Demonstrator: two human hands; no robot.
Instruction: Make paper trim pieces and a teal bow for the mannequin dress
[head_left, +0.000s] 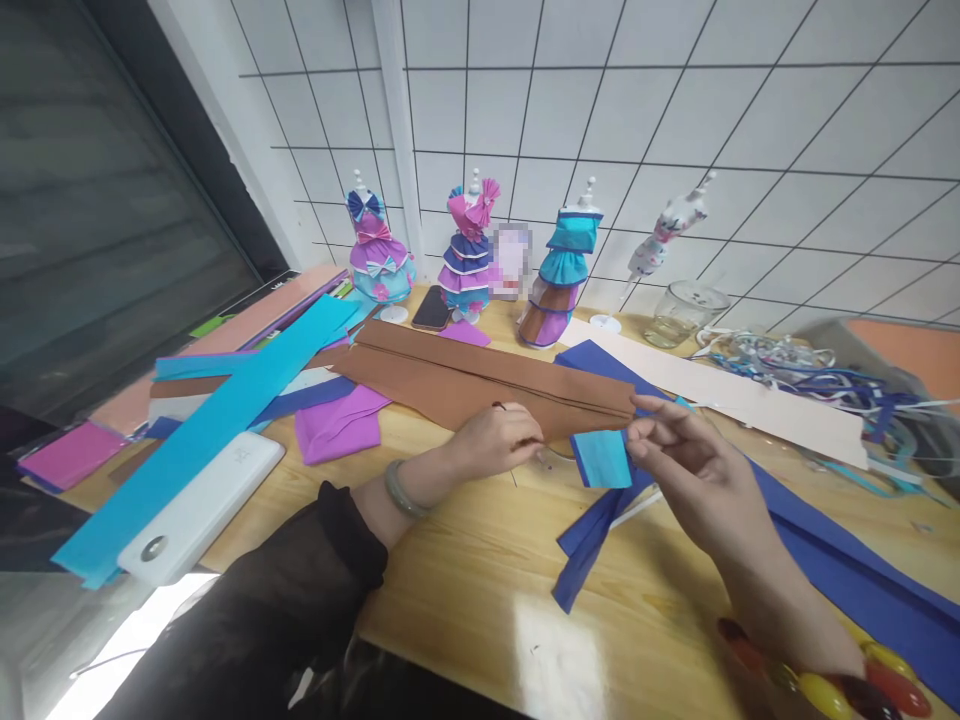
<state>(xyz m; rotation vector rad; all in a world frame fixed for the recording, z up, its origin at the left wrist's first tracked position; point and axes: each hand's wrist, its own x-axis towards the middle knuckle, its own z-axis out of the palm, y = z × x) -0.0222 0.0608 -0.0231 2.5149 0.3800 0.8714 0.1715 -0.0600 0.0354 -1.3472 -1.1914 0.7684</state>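
Note:
A long folded brown strip (480, 370), cloth or crepe paper, stretches across the table in front of me. My right hand (686, 460) pinches its right end between thumb and fingers. Close to the strip's lower edge, my left hand (499, 440) is closed with the fingertips together; what they hold, if anything, is too small to make out. Below the strip's right end, between my hands, lies a turquoise piece (604, 460) with blue edging. Blue strips (589, 545) lie beneath and beside my right hand.
Three dressed mini mannequins (382, 250) and a bare one (667, 235) stand by the tiled wall. A phone (433, 308), glass jar (682, 312) and tangled ribbons (780, 365) are at the back. Leftward lie a turquoise strip (217, 430), white power bank (202, 505) and purple piece (341, 425).

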